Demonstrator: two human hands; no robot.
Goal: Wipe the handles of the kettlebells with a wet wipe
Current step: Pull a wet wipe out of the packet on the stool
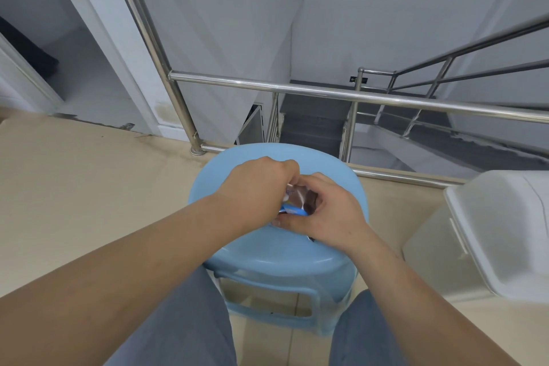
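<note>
A small wet wipe packet, blue and silver, sits between both hands above a round light blue plastic stool. My left hand pinches the packet's upper edge with curled fingers. My right hand grips the packet from the right and below, thumb along its lower blue edge. Most of the packet is hidden by the fingers. No kettlebell shows in the head view.
A white plastic lidded bin stands on the floor to the right of the stool. A stainless steel railing runs just behind the stool, with a stairwell dropping beyond it. My knees in grey trousers flank the stool.
</note>
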